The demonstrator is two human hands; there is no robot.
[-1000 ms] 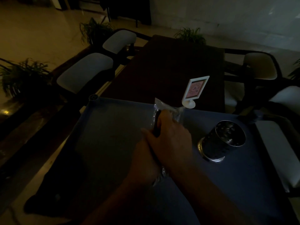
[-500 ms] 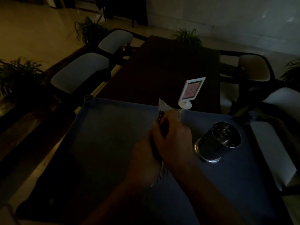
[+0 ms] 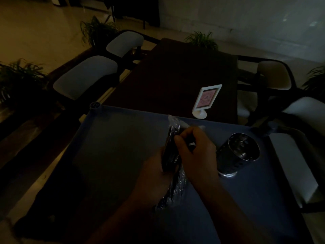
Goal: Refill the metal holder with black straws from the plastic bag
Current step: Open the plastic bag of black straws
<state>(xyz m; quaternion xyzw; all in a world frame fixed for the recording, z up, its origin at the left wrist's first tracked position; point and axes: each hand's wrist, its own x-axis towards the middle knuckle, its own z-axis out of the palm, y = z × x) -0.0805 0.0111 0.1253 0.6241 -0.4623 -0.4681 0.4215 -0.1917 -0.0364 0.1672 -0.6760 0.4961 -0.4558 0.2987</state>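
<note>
Head view, in dim light: a blue cart top [image 3: 123, 147] fills the lower half of the picture. Near its middle a clear plastic bag [image 3: 177, 189] is held off the surface, running lengthwise from 12 to 6 o'clock. A dark bundle of black straws [image 3: 169, 148] is seen inside it.

The bag's lower half is gripped by the left hand [image 3: 153, 175], whose fingers are wrapped round it from the 9 o'clock side. The upper end of the bundle is clasped by the right hand [image 3: 197, 155] from the 3 o'clock side, with thumb and fingers curled tightly. Whether bare straws or the film over them are pinched there cannot be told. The crumpled mouth of the bag sticks out past the right hand's knuckles toward 12 o'clock.

The metal holder [image 3: 241, 154], a perforated cylinder, stands on the cart top just beside the right hand at 3 o'clock, apart from it. Its open mouth is turned toward the camera.

Beyond the cart's far edge a dark table [image 3: 175, 76] extends toward 12 o'clock. On its near end, at 1 o'clock from the hands, a white-framed sign [image 3: 208, 99] stands on a round foot. Pale-cushioned chairs [image 3: 86, 74] are set along the table at 10 and 2 o'clock. Potted plants [image 3: 98, 30] are seen behind them.
</note>
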